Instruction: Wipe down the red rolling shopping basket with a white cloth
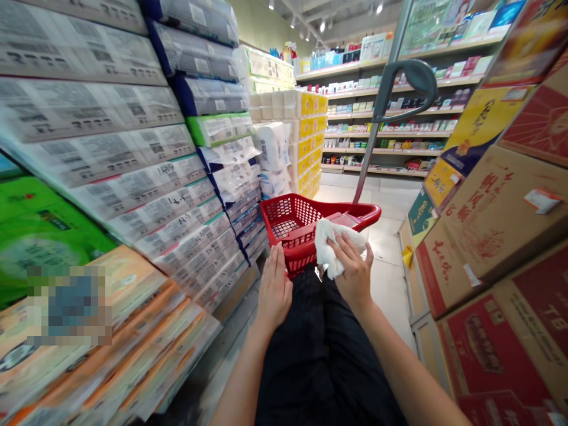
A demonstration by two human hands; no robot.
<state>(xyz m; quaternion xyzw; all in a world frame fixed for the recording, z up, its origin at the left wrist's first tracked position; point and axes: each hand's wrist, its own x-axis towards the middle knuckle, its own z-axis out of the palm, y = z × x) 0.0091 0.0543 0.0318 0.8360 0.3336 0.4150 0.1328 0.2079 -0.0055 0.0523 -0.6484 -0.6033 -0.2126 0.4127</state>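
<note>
A red plastic shopping basket (306,208) with perforated walls sits tilted in front of my dark-trousered legs. My left hand (275,287) is at its near left corner, fingers together over the rim and holding it; the thumb side is partly hidden. In my right hand (355,266) a crumpled white cloth (331,245) is gripped and pressed against the near right part of the basket, by the wide red bar across its top. The cloth covers part of the rim there.
Tall stacks of packaged tissue (110,106) rise on the left, with orange-topped packs (146,331) nearer. Cardboard cartons (501,207) are piled on the right. A metal pole with a grey plastic loop (377,109) stands behind the basket. Stocked shelves (381,135) line the back.
</note>
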